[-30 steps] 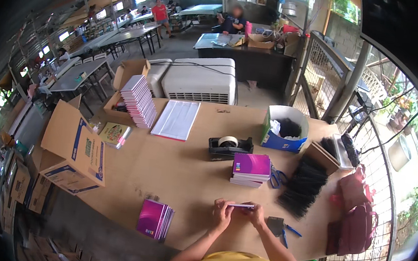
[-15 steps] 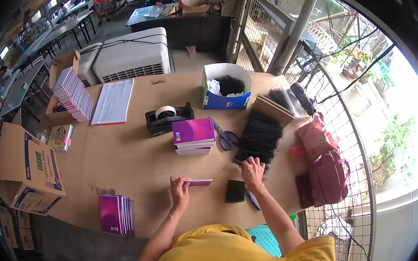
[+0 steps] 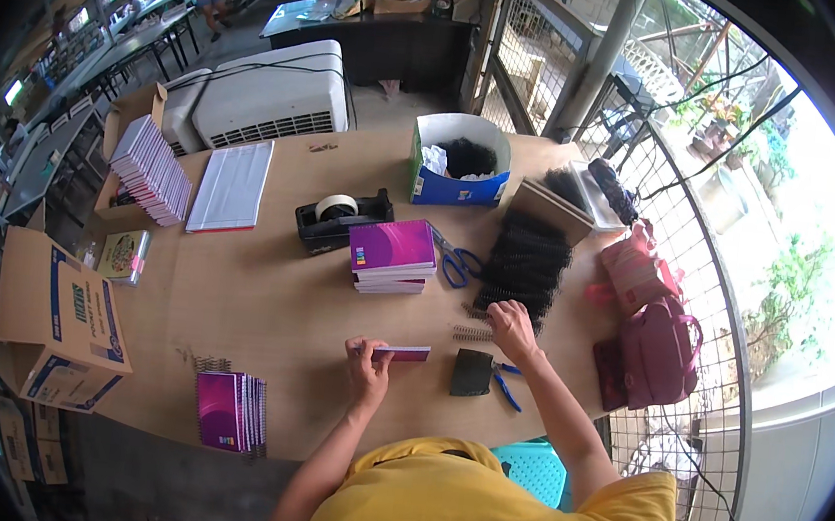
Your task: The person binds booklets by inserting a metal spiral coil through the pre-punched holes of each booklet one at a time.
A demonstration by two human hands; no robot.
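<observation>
My left hand [image 3: 365,368] pinches the left end of a thin purple notebook [image 3: 403,354], held nearly edge-on over the table. In my right hand [image 3: 514,332], bent fingers grip the end of a dark spiral binding coil [image 3: 472,334] that points left. Just beyond that hand lies a pile of black coils [image 3: 526,261]. Closer to me are a small black block-like piece [image 3: 472,374] and pliers with blue handles [image 3: 508,388]. A stack of purple notebooks [image 3: 394,248] sits in front of my hands, and coil-bound purple notebooks [image 3: 227,411] lie at the near left.
Around the wooden table [image 3: 282,313] stand a tape dispenser [image 3: 341,221], blue scissors [image 3: 457,266], a cut-open blue box [image 3: 457,189], a cardboard box [image 3: 65,322], a row of notebooks [image 3: 152,170] and a maroon bag [image 3: 660,354]. Wire mesh [image 3: 717,390] borders the right side.
My right hand has drawn a coil out from the near end of the pile. The left hand still holds the notebook, tilted slightly more. The whole view has shifted a little.
</observation>
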